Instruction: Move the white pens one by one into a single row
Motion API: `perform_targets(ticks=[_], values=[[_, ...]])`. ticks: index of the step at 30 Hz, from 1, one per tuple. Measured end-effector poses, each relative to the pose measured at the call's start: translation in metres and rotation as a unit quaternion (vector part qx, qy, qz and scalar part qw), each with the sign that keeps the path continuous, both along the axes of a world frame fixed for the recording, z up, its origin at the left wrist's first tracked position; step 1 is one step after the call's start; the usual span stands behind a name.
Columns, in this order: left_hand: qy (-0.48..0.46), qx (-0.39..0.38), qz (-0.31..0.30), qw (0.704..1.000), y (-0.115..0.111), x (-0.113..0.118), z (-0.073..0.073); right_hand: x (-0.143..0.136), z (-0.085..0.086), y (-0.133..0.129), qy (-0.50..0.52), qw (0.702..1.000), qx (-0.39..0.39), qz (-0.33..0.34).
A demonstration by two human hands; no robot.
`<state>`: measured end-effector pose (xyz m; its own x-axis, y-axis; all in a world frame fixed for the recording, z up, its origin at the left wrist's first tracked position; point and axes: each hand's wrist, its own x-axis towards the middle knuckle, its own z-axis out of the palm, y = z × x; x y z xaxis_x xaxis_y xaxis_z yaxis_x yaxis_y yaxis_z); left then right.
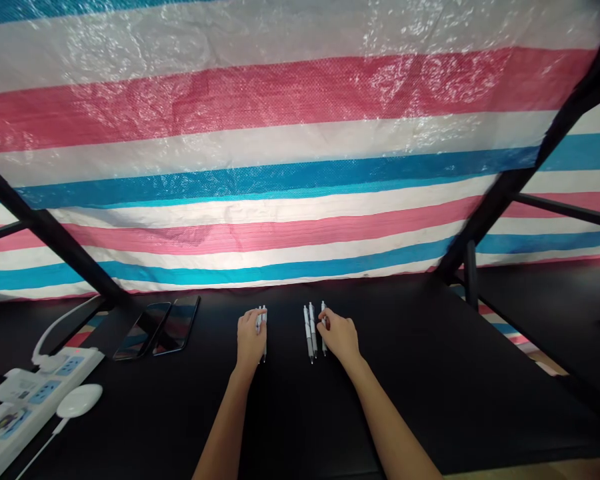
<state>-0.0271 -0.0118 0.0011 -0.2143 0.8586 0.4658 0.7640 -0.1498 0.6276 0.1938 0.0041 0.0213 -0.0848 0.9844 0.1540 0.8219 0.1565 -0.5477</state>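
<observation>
Several slim white pens lie upright in the view on the black table [290, 413]. My left hand [250, 340] is closed over white pens [265, 347] on the left, its fingers wrapped at their upper part; the palm hides some of them. To the right, two white pens [310, 330] rest side by side, touched by neither hand. My right hand [341, 337] pinches another white pen [323, 308] just right of that pair, thumb and fingertips at its middle. Its lower tip shows below my fingers.
Two dark phones [143, 331] [177, 325] lie at the left. Nearer stand a white power strip [75, 367] with plugs and a round white charger [80, 400] on a cable. Black frame bars [495, 193] rise on both sides before a striped plastic sheet [280, 233].
</observation>
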Motion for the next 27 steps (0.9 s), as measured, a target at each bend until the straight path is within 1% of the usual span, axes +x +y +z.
perform_targets(ticks=[2, 4, 5, 7, 9, 12, 14, 17, 20, 22, 25, 27], values=[[-0.028, 0.005, -0.004, 1.000, -0.001, 0.002, 0.004, 0.004, -0.002, 0.003, 0.058, 0.998, 0.022, -0.018], [-0.074, 0.004, -0.014, 0.997, -0.002, 0.005, 0.008, 0.008, -0.003, 0.006, 0.131, 0.990, 0.052, -0.021], [-0.098, 0.002, -0.022, 0.995, -0.002, 0.007, 0.010, 0.009, -0.003, 0.007, 0.160, 0.985, 0.068, -0.011], [-0.136, 0.002, -0.046, 0.990, -0.004, 0.011, 0.012, 0.009, -0.002, 0.008, 0.187, 0.977, 0.100, 0.030], [-0.144, 0.007, -0.080, 0.986, -0.006, 0.015, 0.014, 0.006, 0.000, 0.006, 0.179, 0.973, 0.118, 0.084], [-0.115, 0.012, -0.129, 0.985, -0.009, 0.020, 0.015, -0.002, 0.004, -0.001, 0.136, 0.973, 0.107, 0.152], [-0.090, 0.019, -0.162, 0.982, -0.009, 0.022, 0.015, -0.008, 0.005, -0.004, 0.111, 0.972, 0.104, 0.177], [-0.073, 0.016, -0.198, 0.977, -0.010, 0.024, 0.015, -0.012, 0.003, -0.006, 0.095, 0.972, 0.100, 0.191], [-0.076, 0.012, -0.193, 0.978, -0.010, 0.024, 0.015, -0.010, 0.000, -0.004, 0.103, 0.973, 0.097, 0.182], [-0.084, 0.023, -0.172, 0.981, -0.010, 0.023, 0.017, -0.007, -0.002, -0.001, 0.123, 0.977, 0.090, 0.149], [-0.116, 0.043, -0.131, 0.984, -0.011, 0.021, 0.019, -0.003, -0.005, 0.003, 0.175, 0.978, 0.055, 0.096], [-0.148, 0.037, -0.110, 0.982, -0.011, 0.019, 0.020, -0.001, -0.006, 0.005, 0.227, 0.969, 0.022, 0.095]])
